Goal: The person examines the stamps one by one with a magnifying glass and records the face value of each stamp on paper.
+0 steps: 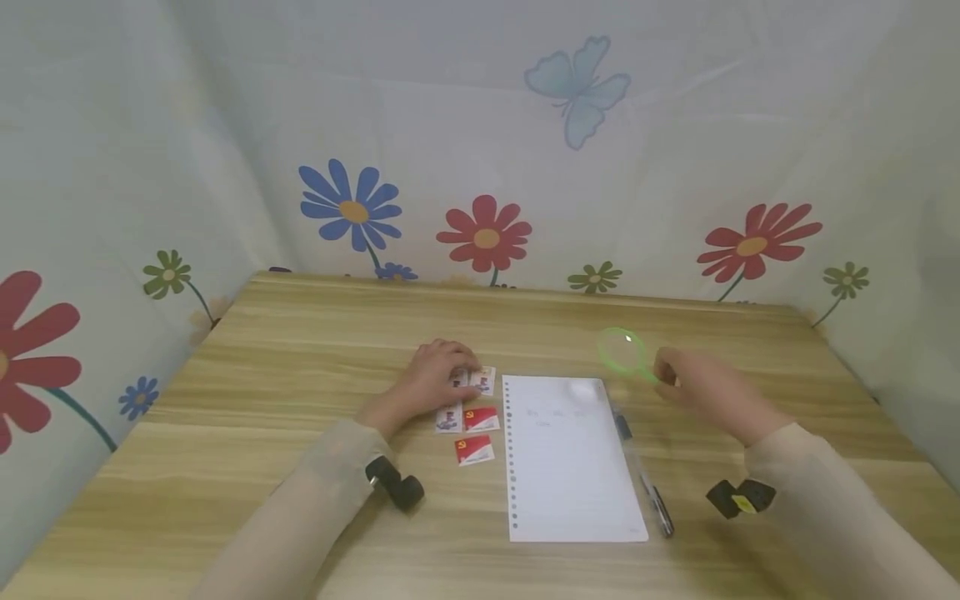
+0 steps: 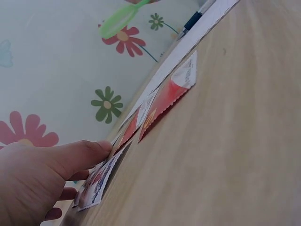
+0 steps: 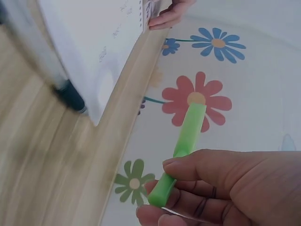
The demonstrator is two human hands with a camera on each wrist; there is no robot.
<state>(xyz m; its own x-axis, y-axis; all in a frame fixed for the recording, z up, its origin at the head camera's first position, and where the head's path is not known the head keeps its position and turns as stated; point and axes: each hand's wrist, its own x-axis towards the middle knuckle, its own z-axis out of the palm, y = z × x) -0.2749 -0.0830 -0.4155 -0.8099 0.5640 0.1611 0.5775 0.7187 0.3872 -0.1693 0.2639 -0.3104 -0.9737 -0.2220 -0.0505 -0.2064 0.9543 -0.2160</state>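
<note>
My right hand (image 1: 701, 392) pinches the handle of a green magnifying glass (image 1: 622, 351) between thumb and fingers, held up beyond the paper's far right corner. In the right wrist view the handle end (image 3: 162, 190) sticks out below the thumb. My left hand (image 1: 435, 379) rests on several small stamps with spread, bent fingers; it partly hides them. Among these are a pale printed stamp (image 1: 449, 419) and another at the fingertips (image 1: 487, 380). Two red-and-white stamps, an upper one (image 1: 482, 419) and a lower one (image 1: 475, 450), lie just nearer me.
A white punched sheet of paper (image 1: 570, 475) with faint handwriting lies right of the stamps. Along its right edge lies a pen (image 1: 660, 510) with a dark cap (image 1: 622, 427). A flower-printed curtain (image 1: 420, 100) stands behind the wooden table (image 1: 337, 317).
</note>
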